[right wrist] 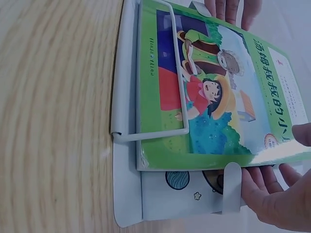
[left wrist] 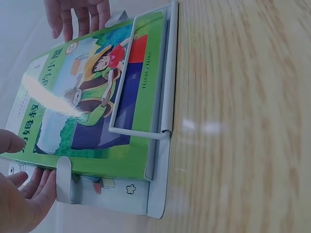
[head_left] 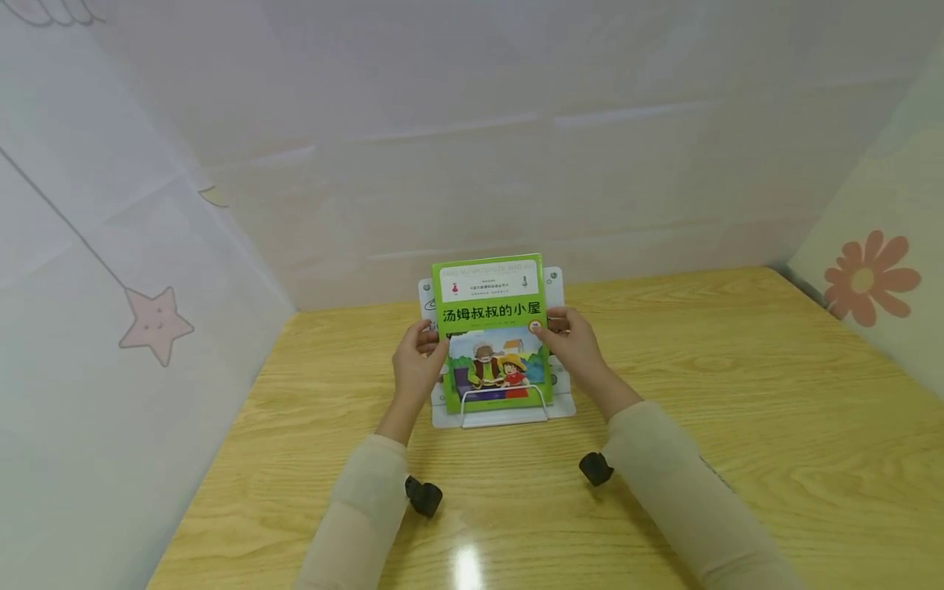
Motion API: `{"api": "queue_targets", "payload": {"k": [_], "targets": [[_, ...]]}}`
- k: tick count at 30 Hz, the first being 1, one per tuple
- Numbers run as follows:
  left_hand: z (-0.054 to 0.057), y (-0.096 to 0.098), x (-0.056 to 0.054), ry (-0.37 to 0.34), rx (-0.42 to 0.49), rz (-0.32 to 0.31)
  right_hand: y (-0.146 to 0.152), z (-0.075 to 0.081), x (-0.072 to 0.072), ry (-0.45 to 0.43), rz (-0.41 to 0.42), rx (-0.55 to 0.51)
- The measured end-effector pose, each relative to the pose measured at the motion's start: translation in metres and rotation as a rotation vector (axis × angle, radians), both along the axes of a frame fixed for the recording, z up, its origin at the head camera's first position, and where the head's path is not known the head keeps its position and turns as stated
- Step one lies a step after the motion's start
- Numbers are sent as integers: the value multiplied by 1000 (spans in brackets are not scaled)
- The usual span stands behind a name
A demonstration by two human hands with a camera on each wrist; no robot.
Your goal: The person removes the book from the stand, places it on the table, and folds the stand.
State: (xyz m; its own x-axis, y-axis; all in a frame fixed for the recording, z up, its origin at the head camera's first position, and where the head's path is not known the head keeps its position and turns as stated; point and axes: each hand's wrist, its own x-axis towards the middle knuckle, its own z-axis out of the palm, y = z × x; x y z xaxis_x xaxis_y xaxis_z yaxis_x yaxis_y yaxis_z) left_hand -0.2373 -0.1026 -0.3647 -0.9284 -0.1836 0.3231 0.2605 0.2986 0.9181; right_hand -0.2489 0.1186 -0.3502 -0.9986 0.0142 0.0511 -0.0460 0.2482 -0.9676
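A green picture book with Chinese characters on its cover leans on a white book stand. The white wire holder of the stand crosses the lower cover. At the book's left side my left hand grips it, thumb over the front cover and fingers at the edge. On the opposite side my right hand holds it likewise, its thumb near the cover's edge. A small white side tab of the stand stands beside the right fingers. Some fingertips are hidden behind the book.
The stand rests on a wood-grain table. Behind the table hangs a pale curtain-like backdrop, with a pink star on the left and a red flower on the right. Each wrist carries a black camera.
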Motion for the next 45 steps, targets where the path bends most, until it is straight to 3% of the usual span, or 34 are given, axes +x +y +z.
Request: {"api": "queue_targets", "payload": {"k": [7, 14, 29, 35, 45], "targets": [[-3, 2, -4, 20, 3, 21, -3, 0, -5, -48, -45, -27], [-5, 2, -7, 43, -20, 30, -4, 4, -5, -85, -40, -21], [2, 7, -6, -6, -12, 85, -5, 11, -9, -202, -102, -136], [3, 8, -5, -21, -10, 101, -4, 10, -10, -223, -139, -210], [6, 10, -7, -56, 21, 135, -6, 15, -11, -246, -186, -246]]}}
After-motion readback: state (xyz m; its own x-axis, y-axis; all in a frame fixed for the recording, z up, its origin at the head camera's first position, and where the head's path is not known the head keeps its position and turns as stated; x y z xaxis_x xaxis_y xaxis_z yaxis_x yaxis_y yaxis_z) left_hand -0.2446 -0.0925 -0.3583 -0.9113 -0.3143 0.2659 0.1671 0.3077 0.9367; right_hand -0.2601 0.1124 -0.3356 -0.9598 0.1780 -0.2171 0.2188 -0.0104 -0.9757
